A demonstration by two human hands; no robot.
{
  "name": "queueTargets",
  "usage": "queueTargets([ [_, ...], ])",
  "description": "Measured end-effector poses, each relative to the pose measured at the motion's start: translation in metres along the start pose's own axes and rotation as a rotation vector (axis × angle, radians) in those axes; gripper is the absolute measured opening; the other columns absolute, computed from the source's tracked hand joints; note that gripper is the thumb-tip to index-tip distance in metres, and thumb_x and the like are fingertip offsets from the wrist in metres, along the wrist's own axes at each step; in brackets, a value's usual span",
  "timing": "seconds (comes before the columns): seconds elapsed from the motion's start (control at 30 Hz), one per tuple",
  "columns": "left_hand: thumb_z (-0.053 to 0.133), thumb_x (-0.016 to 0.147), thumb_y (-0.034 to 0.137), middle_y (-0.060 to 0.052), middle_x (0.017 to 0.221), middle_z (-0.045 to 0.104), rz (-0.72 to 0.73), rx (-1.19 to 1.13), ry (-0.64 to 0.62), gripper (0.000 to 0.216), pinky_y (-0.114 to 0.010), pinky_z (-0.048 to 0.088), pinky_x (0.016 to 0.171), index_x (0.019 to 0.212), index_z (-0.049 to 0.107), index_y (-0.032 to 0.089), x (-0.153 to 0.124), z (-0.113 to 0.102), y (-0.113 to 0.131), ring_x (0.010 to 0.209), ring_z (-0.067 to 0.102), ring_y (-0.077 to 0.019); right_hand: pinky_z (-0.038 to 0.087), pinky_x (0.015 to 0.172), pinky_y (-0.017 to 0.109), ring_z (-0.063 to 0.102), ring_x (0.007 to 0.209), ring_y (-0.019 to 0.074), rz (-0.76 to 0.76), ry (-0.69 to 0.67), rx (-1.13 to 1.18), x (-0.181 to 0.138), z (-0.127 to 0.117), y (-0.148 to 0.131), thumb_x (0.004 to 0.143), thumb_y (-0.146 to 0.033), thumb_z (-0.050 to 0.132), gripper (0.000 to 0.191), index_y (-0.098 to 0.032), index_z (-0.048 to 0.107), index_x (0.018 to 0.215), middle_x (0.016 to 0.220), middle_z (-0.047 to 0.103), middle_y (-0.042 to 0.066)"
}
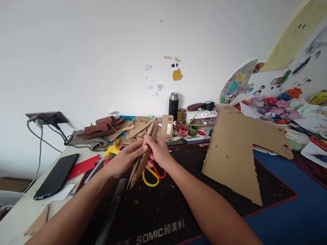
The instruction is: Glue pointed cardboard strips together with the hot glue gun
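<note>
Both of my hands grip a narrow bundle of layered cardboard pieces (143, 162), held tilted above the dark mat. My left hand (129, 157) pinches it from the left, thumb on the near face. My right hand (158, 152) closes on its upper right side, with the thumb pressed near the top. Under the hands lie scissors (151, 183) with one yellow and one red handle loop; their blades are hidden. A metal ruler (112, 211) rests on the mat to the left of the bundle.
A large cut cardboard sheet (231, 149) lies on the right of the mat (178, 197). A black phone (57, 177) and a yellow glue gun (112, 149) are on the left. Behind stand cardboard scraps (140, 127), a black thermos (173, 105) and paint jars (184, 130).
</note>
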State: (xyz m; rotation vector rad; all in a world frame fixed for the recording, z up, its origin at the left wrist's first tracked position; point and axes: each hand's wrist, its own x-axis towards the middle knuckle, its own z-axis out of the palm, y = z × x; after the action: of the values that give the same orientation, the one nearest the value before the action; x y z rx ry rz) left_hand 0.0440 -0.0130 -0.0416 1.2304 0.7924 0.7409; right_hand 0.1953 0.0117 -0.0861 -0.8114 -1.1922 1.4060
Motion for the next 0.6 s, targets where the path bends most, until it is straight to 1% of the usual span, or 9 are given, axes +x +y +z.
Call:
queueTargets([
  [0.1,0.077,0.092,0.053,-0.013,0.099,0.081,-0.057,-0.048,-0.036,0.053,-0.039,0.065,0.078,0.128,0.068,0.016,-0.003,-0.004,0.003,0.079,0.079,-0.0258,0.034,0.034,0.021,0.046,0.035,0.0103,-0.012,0.028,0.021,0.005,-0.004,0.0,0.087,-0.074,0.066,0.054,-0.023,0.052,0.078,0.047,0.051,-0.007],
  [0.17,0.079,0.091,0.051,-0.014,0.098,0.081,-0.109,-0.053,-0.07,0.051,-0.037,0.064,0.077,0.127,0.068,0.016,-0.005,-0.007,0.004,0.079,0.079,-0.0251,0.039,0.04,0.022,0.052,0.044,0.0116,-0.043,0.111,0.028,0.01,-0.009,-0.001,0.083,-0.074,0.071,0.054,-0.023,0.053,0.081,0.056,0.056,-0.006],
  [0.27,0.081,0.09,0.047,-0.016,0.099,0.081,-0.145,-0.021,-0.106,0.041,-0.034,0.064,0.076,0.113,0.07,0.015,-0.006,-0.009,0.004,0.081,0.079,-0.0247,0.042,0.046,0.023,0.057,0.054,0.0139,-0.076,0.175,0.006,0.015,-0.015,-0.002,0.082,-0.074,0.071,0.054,-0.023,0.055,0.084,0.064,0.059,-0.003],
  [0.33,0.081,0.09,0.047,-0.016,0.097,0.081,-0.144,0.004,-0.108,0.037,-0.034,0.064,0.077,0.101,0.07,0.014,-0.005,-0.008,0.002,0.082,0.079,-0.0248,0.042,0.046,0.023,0.056,0.053,0.0141,-0.071,0.173,-0.012,0.016,-0.017,-0.002,0.082,-0.074,0.071,0.053,-0.023,0.055,0.084,0.063,0.057,-0.004],
  [0.4,0.08,0.09,0.047,-0.015,0.093,0.081,-0.14,0.015,-0.102,0.036,-0.035,0.064,0.076,0.096,0.069,0.014,-0.004,-0.007,-0.001,0.08,0.079,-0.0246,0.04,0.043,0.023,0.052,0.048,0.0131,-0.056,0.149,-0.01,0.016,-0.017,-0.002,0.083,-0.073,0.071,0.053,-0.024,0.053,0.082,0.06,0.053,-0.005],
  [0.5,0.078,0.092,0.049,-0.015,0.092,0.08,-0.129,0.045,-0.096,0.037,-0.034,0.063,0.073,0.098,0.068,0.014,-0.005,-0.005,-0.002,0.078,0.078,-0.0245,0.035,0.038,0.023,0.045,0.041,0.0112,-0.039,0.109,0.018,0.014,-0.015,-0.002,0.085,-0.072,0.071,0.052,-0.024,0.051,0.079,0.054,0.048,-0.008],
  [0.6,0.077,0.092,0.051,-0.014,0.092,0.08,-0.109,0.108,-0.096,0.038,-0.033,0.062,0.072,0.1,0.068,0.015,-0.006,-0.003,0.0,0.079,0.078,-0.0242,0.033,0.036,0.022,0.044,0.039,0.0105,-0.018,0.083,0.041,0.01,-0.014,-0.005,0.084,-0.074,0.071,0.054,-0.024,0.051,0.079,0.054,0.05,-0.007],
])
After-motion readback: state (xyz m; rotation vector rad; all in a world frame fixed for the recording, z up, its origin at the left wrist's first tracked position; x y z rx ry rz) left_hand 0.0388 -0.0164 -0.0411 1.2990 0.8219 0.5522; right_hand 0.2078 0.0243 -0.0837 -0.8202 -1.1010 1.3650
